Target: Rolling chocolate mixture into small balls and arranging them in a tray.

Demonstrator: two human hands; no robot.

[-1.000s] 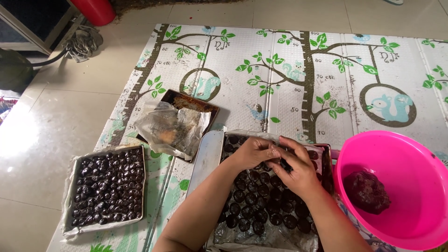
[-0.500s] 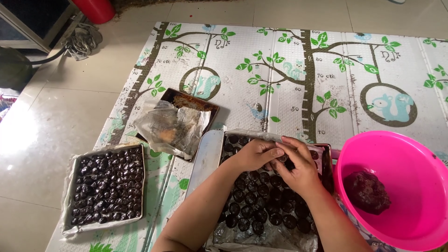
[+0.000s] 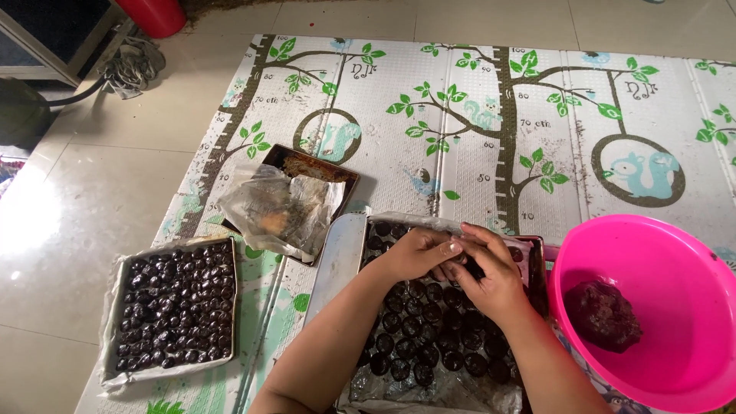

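Hands, L (image 3: 414, 253) & R (image 3: 491, 277), pinch one dark ball (image 3: 469, 268) btwn them (above lined tray (image 3: 345, 257)).

A crumpled clear plastic wrapper (image 3: 280, 207) lies on a dark baking tray (image 3: 337, 172) left of centre, stained brown and orange inside. Clear plastic sheeting (image 3: 115, 268) lines the tray of dark balls at the near left, its edges wrinkled over the rim. Similar wrinkled plastic lining (image 3: 429, 395) shows under the dark balls in the near middle tray. No labels, signs or screens show.
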